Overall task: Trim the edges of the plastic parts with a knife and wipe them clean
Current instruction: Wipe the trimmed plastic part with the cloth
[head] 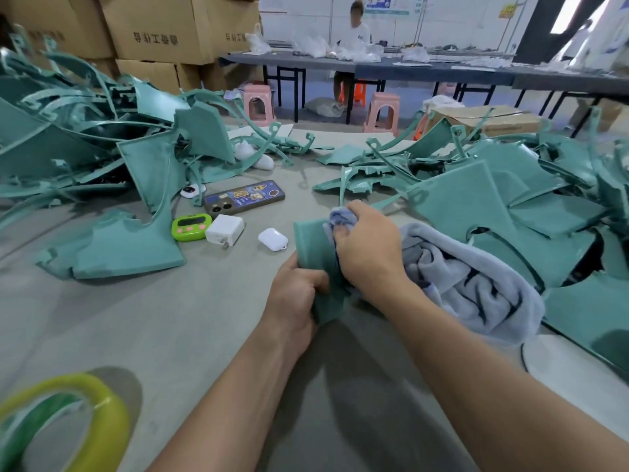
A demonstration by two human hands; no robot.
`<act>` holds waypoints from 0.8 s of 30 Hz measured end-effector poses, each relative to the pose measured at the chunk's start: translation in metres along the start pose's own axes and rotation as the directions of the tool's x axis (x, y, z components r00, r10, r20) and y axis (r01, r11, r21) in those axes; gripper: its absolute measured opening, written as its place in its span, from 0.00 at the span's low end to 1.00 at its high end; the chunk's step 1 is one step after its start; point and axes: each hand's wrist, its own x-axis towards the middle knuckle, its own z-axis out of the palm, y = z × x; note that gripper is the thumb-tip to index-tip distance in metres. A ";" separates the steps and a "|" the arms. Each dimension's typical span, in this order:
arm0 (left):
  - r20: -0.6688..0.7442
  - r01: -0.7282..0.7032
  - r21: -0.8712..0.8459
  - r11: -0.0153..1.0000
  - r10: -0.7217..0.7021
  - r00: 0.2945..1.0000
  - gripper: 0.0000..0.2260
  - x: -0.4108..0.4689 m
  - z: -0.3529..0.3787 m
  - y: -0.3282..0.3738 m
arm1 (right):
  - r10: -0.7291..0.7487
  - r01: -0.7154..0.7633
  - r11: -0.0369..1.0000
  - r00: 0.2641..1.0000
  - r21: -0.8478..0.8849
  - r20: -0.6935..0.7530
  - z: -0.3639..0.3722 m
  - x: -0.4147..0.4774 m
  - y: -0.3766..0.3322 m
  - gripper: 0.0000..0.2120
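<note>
A teal plastic part (311,241) stands on edge at the middle of the grey table. My left hand (294,298) grips its lower end, fingers curled round it. My right hand (366,248) holds a light blue-grey cloth (473,284) bunched in its fingers and presses it against the part's right face. The rest of the cloth trails to the right over the table. No knife is visible.
Heaps of teal plastic parts lie at the left (85,148) and right (510,199). A phone (243,199), green timer (189,227), white charger (225,229) and earbud case (273,238) sit ahead. A yellow tape roll (102,420) lies near left. A person sits at a far table.
</note>
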 end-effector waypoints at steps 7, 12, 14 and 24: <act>-0.015 -0.063 0.084 0.994 0.065 0.998 0.24 0.006 -0.001 -0.001 | -0.220 0.257 0.949 0.954 -0.182 0.203 0.000 -0.028 0.013 0.30; 0.028 -0.187 0.237 0.953 0.185 0.982 0.26 0.007 -0.003 -0.003 | -0.086 0.100 0.938 0.995 -0.333 0.056 -0.001 -0.010 0.015 0.23; 0.063 -0.239 0.310 0.920 0.231 0.971 0.28 0.007 -0.002 -0.002 | -0.073 0.060 0.953 0.997 -0.298 -0.035 -0.002 -0.007 0.015 0.24; 0.265 -0.478 0.518 0.710 0.398 0.878 0.31 0.006 0.001 -0.003 | 0.182 -0.255 0.950 0.921 -0.179 -0.344 -0.019 0.044 0.032 0.10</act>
